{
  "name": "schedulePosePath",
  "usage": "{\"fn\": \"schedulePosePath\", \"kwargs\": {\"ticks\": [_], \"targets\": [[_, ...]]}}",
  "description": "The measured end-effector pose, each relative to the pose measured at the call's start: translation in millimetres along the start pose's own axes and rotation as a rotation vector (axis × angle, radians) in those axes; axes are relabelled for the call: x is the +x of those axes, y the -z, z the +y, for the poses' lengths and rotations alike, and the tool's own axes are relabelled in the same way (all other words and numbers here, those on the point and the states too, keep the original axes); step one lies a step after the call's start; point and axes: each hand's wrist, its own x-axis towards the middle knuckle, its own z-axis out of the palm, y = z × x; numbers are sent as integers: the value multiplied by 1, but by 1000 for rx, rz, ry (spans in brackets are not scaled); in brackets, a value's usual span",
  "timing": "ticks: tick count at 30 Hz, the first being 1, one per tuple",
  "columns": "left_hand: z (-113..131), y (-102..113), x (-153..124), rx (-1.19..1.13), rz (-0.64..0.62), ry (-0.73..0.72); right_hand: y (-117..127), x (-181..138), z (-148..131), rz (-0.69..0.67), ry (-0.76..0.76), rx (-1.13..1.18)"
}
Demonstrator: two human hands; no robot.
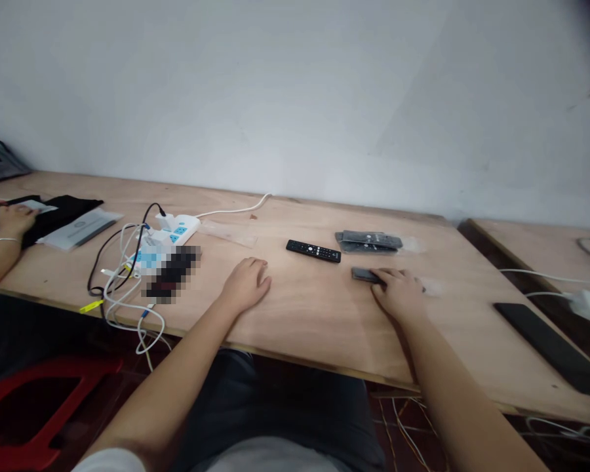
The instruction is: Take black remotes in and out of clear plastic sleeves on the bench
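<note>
My left hand [246,283] rests on the wooden table with nothing in it, its thumb apart from the fingers. My right hand [400,292] is closed over a dark remote control [364,275] in a clear plastic sleeve, which lies on the table and is partly hidden by the fingers. Between my hands and farther back lies a bare black remote control [313,250] with its buttons facing up. Behind my right hand, more remote controls [370,241] in clear plastic sleeves lie stacked on one another.
To the left, a white power strip [187,226] sits among tangled cables beside a pixelated dark object [173,274]. A flat clear bag [229,234] lies behind. A black phone-like slab [550,347] is at right. A co-worker's hand [16,219] is at far left, near a red chair [49,400].
</note>
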Motion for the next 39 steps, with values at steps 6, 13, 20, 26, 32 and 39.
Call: {"fn": "schedulePosePath", "kwargs": {"ticks": [6,13,20,26,32,39], "targets": [[17,-3,6,-76,-125,14,-1,-12,-39,53,298,225],[27,-26,48,-196,-101,97,-11,11,-108,140,452,391],[15,-48,57,-210,-32,128,-19,29,-137,195,492,420],[9,-50,58,-440,-12,259,-24,29,-143,230,506,474],[7,-55,60,-551,68,296,-22,27,-146,174,514,538],[-4,-61,62,-707,180,394,-18,24,-148,211,439,620]]}}
